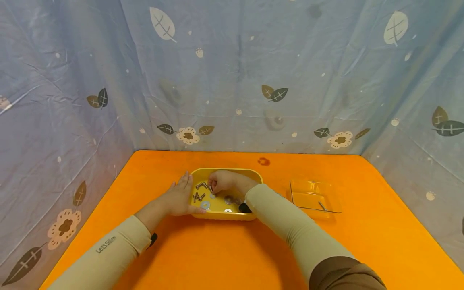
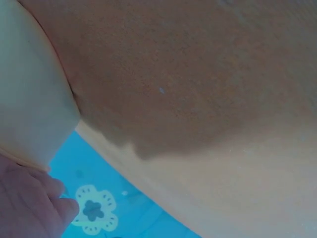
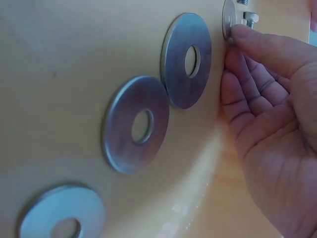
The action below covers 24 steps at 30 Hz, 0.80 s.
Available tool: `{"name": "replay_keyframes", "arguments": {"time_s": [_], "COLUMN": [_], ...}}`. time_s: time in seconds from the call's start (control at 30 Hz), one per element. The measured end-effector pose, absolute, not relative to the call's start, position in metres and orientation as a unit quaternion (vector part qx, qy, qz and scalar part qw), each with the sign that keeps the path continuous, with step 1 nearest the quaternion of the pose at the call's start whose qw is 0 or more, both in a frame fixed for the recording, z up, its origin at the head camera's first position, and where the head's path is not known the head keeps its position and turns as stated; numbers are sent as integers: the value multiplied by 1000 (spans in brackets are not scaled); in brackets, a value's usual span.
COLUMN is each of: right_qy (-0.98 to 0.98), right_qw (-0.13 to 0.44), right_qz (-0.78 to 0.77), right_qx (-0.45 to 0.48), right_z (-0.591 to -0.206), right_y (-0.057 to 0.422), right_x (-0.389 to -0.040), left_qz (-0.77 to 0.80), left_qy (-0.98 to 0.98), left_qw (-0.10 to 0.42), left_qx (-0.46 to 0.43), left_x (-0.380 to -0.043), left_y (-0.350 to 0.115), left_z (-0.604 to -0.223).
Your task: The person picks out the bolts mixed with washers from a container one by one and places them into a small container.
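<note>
A yellow plastic bin holds several small metal bolts at its left end and several flat washers. My left hand rests against the bin's left end, fingers extended along the wall and thumb at the front rim. Inside the bin is my right hand, its thumb and fingertips pinching at a bolt. In the right wrist view, a washer stands at those fingertips, with a bolt just behind; the thumb partly covers the grip. Larger washers lie closer to that camera.
Right of the bin stands a clear plastic box with one bolt in it. Both sit on an orange table. A patterned curtain encloses the back and sides.
</note>
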State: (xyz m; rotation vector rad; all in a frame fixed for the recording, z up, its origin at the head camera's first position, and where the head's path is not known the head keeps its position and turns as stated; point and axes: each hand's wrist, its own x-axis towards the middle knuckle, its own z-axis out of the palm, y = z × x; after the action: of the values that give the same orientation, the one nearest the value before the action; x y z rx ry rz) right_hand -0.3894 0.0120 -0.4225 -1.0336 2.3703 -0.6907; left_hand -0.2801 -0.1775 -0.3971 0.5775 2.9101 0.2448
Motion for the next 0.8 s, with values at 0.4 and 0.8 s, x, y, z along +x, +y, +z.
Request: {"name": "replay_keyframes", "arguments": {"time_s": [0.4, 0.8], "right_qy": [859, 861], "right_qw": [239, 222], "right_qz": [-248, -235], "right_qx": [-378, -393], "right_z": [-420, -427], "right_y": [12, 11], "right_x": [-389, -393], "left_qz": [74, 79], "left_qy": [974, 974], "left_qw": [87, 85], "left_qx": [195, 196], "left_x": [-283, -282], "left_y": [-177, -178], "left_z": [-396, -398]}}
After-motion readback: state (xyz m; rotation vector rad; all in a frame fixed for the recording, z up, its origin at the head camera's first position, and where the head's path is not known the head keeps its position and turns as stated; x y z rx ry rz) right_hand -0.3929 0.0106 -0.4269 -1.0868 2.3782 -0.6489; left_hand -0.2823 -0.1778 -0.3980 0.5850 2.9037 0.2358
